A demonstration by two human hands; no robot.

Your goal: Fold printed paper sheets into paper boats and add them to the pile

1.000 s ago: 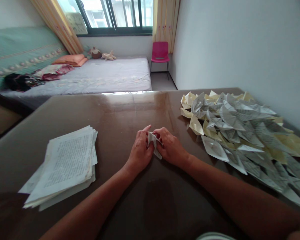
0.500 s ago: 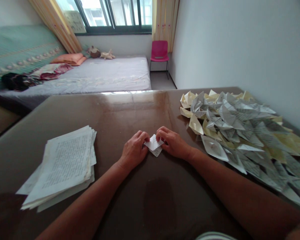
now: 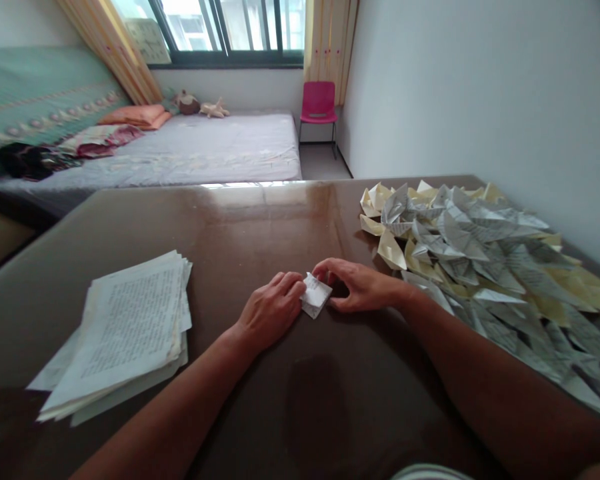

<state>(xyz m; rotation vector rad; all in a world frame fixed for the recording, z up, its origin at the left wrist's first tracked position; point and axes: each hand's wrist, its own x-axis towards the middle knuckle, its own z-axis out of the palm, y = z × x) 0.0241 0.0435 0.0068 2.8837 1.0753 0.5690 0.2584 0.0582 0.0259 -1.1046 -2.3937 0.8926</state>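
A small folded piece of paper (image 3: 316, 295) lies on the brown table (image 3: 250, 247) between my two hands, one corner pointing toward me. My left hand (image 3: 276, 303) grips its left edge, fingers bent over the paper. At the right side, my right hand (image 3: 357, 283) has its thumb and index finger apart. The index fingertip is by the paper's top corner and the thumb by its right corner; whether they touch it I cannot tell.
A stack of printed sheets (image 3: 125, 327) lies to the left. Many folded paper boats (image 3: 460, 233) are heaped along the right, close to my right forearm. Beyond the table stand a bed (image 3: 230, 147) and a pink chair (image 3: 319, 103).
My right hand has loosened from the paper, thumb and finger spreading apart. The paper has gone from a wide flap with two side points to a smaller diamond shape.
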